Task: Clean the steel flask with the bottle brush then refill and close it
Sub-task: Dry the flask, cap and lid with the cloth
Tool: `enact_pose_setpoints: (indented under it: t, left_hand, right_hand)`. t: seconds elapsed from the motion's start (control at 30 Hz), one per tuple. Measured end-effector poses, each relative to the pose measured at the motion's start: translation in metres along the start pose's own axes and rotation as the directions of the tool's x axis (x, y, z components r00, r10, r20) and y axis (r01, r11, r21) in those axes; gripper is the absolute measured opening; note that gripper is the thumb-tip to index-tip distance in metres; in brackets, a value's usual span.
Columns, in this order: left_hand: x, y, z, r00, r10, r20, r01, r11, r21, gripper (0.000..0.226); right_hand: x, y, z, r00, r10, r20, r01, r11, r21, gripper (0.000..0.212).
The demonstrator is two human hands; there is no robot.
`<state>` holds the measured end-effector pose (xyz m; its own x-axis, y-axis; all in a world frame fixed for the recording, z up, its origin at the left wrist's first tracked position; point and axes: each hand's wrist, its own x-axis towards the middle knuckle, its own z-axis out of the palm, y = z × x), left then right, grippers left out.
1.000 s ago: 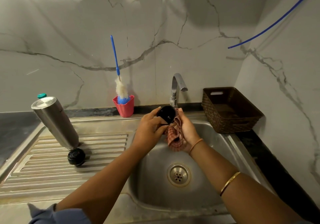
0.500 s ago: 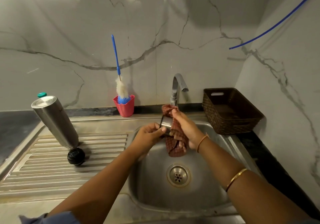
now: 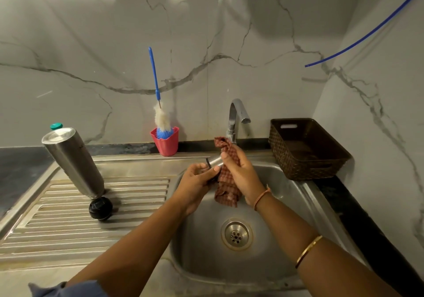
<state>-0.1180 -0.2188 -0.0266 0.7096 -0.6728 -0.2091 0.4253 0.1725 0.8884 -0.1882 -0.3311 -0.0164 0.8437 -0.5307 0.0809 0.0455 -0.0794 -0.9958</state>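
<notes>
The steel flask stands upside down and tilted on the drainboard, with a black round stopper lying at its mouth. Over the sink basin my left hand holds the flask's steel cap, which has a black rim. My right hand grips a red checked cloth pressed around the cap. The bottle brush, blue handle and white bristles, stands in a pink cup by the wall.
A steel tap rises behind my hands, with no water running. A brown woven basket sits on the counter at the right. A green-capped bottle shows behind the flask. The drain lies below my hands.
The cap has turned from facing me with its black inside to lying sideways. My right hand brought the cloth up and over the cap.
</notes>
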Motion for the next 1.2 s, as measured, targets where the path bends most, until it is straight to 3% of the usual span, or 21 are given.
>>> enact_pose_setpoints:
  t: [0.07, 0.13, 0.2, 0.3, 0.4, 0.5, 0.6, 0.77, 0.87, 0.93, 1.0, 1.03, 1.07, 1.13, 1.2]
  left_hand:
    - [0.004, -0.003, -0.006, 0.999, -0.036, -0.029, 0.032, 0.991, -0.132, 0.058]
    - [0.004, -0.002, -0.006, 0.997, -0.072, -0.033, 0.062, 0.972, -0.227, 0.07]
    - [0.004, -0.003, -0.002, 0.994, -0.102, -0.048, 0.087, 0.965, -0.247, 0.05]
    - [0.003, -0.008, 0.009, 0.978, -0.148, -0.15, 0.135, 0.987, -0.092, 0.013]
    - [0.002, -0.012, 0.006, 0.966, -0.174, -0.193, 0.172, 0.985, -0.028, 0.013]
    - [-0.002, -0.011, 0.0, 0.981, -0.169, -0.098, 0.174, 0.984, 0.045, 0.019]
    - [-0.005, -0.009, 0.002, 0.976, -0.204, -0.073, 0.203, 0.979, -0.013, 0.025]
    - [0.0, -0.008, -0.008, 0.934, -0.314, -0.17, 0.273, 0.934, -0.229, 0.043]
    - [0.0, -0.009, -0.016, 0.887, -0.41, -0.212, 0.317, 0.875, -0.365, 0.046]
    - [0.001, -0.009, -0.019, 0.874, -0.428, -0.231, 0.301, 0.849, -0.435, 0.043]
    - [0.0, -0.009, -0.02, 0.866, -0.444, -0.23, 0.297, 0.827, -0.478, 0.044]
    - [0.0, -0.009, -0.019, 0.864, -0.452, -0.222, 0.305, 0.821, -0.482, 0.045]
    - [-0.002, -0.009, -0.016, 0.869, -0.453, -0.2, 0.322, 0.824, -0.467, 0.046]
    - [-0.007, -0.009, -0.008, 0.885, -0.441, -0.147, 0.361, 0.852, -0.38, 0.047]
    - [-0.013, -0.011, 0.004, 0.898, -0.429, -0.1, 0.381, 0.87, -0.314, 0.046]
  right_hand:
    - [0.001, 0.001, -0.005, 0.993, 0.069, -0.098, -0.059, 0.993, 0.101, 0.039]
    - [-0.001, 0.005, -0.006, 0.981, 0.078, -0.176, -0.059, 0.992, 0.11, 0.039]
    - [-0.007, 0.009, -0.001, 0.985, 0.051, -0.167, -0.048, 0.999, 0.02, 0.041]
    - [-0.021, 0.014, 0.022, 0.999, -0.012, -0.053, 0.003, 0.987, -0.162, 0.044]
    - [-0.024, 0.017, 0.033, 0.995, -0.095, 0.035, 0.101, 0.966, -0.239, 0.044]
    - [-0.018, 0.011, 0.02, 0.998, 0.036, 0.043, -0.034, 0.998, -0.05, 0.037]
    - [-0.014, 0.01, 0.008, 0.976, 0.217, 0.032, -0.218, 0.952, 0.216, 0.028]
    - [-0.018, 0.028, 0.01, 0.951, 0.31, 0.003, -0.31, 0.95, 0.019, 0.022]
    - [-0.021, 0.036, 0.011, 0.971, 0.233, -0.059, -0.237, 0.969, -0.07, 0.025]
    - [-0.024, 0.036, 0.012, 0.99, 0.064, -0.122, -0.089, 0.973, -0.211, 0.023]
    - [-0.026, 0.038, 0.013, 0.976, -0.206, -0.072, 0.148, 0.866, -0.477, 0.031]
    - [-0.026, 0.038, 0.014, 0.952, -0.305, 0.025, 0.254, 0.744, -0.618, 0.036]
    - [-0.024, 0.04, 0.015, 0.916, -0.379, 0.134, 0.341, 0.554, -0.76, 0.039]
    - [-0.022, 0.042, 0.017, 0.828, -0.496, 0.262, 0.365, 0.12, -0.923, 0.038]
    - [-0.022, 0.037, 0.02, 0.795, -0.539, 0.277, 0.283, -0.074, -0.956, 0.034]
